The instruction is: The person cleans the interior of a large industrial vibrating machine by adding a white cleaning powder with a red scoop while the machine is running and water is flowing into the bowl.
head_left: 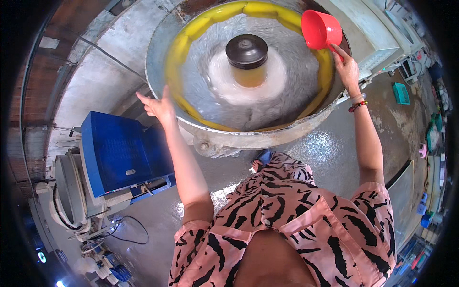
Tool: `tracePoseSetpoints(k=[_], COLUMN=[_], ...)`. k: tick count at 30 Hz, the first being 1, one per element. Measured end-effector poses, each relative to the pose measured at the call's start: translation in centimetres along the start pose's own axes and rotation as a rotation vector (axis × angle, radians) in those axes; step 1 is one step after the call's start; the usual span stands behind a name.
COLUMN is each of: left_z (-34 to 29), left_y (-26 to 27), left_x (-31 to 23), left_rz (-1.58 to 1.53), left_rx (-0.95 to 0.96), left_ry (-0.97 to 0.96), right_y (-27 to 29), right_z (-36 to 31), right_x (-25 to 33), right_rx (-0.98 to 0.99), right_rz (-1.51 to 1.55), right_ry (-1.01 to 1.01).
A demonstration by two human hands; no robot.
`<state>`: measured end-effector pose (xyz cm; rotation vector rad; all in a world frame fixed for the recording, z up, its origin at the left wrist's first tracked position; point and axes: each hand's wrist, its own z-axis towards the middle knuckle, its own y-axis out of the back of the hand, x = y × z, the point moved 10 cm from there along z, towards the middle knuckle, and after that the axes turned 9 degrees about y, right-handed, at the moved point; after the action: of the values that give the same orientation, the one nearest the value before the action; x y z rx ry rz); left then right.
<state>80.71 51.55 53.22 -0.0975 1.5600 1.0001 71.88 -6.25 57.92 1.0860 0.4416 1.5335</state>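
Observation:
A red plastic dipper [318,29] is held by its handle in my right hand [348,70], above the far right rim of a large round machine tub [229,139]. The dipper's mouth faces left toward the inside; whether it holds anything I cannot make out. My left hand [160,109] has its fingers spread and empty at the tub's left rim; whether it touches the rim is unclear. Inside the tub, a yellow lining [184,40] rings a blurred grey mass [301,91] that looks to be swirling. A black-capped centre post [246,51] rises from the pale middle.
A blue machine housing [119,153] stands left of the tub, beside a grey round drum [69,191] with cables below. The floor [313,148] looks wet and shiny. At the right lie a green basket [401,93] and a small pink stool [422,150].

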Motion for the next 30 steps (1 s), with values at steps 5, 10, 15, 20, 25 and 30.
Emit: tracePoseSetpoints(k=[5,10,15,20,25,30], left_z=[0.6,2.1,2.6,4.1,4.5,6.0], left_y=[0.8,2.0,3.1,4.0,2.6,2.3], left_x=[0.9,1.7,0.9,2.3,2.6,4.1], left_rz=[0.028,0.087,0.176,0.281,0.330,0.364], left_rx=[-0.001,-0.028,-0.033,-0.111,-0.074,-0.026], left_ry=[0.034,-0.002,0.036,0.083,0.114,0.099], right_y=[-0.8,-1.2,-1.0,-0.8,-0.4,-1.2], right_z=[-0.6,-1.0,-0.8,-0.3,-0.3,-0.3], right_x=[1.1,3.4,3.9,4.2,3.9,5.5], right_rx=[0.053,0.048,0.032,-0.032,-0.085,0.076], right_rz=[0.047,0.103,0.104,0.032,0.103,0.144], right_ry=[-0.060,-0.066,-0.073,-0.064,0.040,0.051])
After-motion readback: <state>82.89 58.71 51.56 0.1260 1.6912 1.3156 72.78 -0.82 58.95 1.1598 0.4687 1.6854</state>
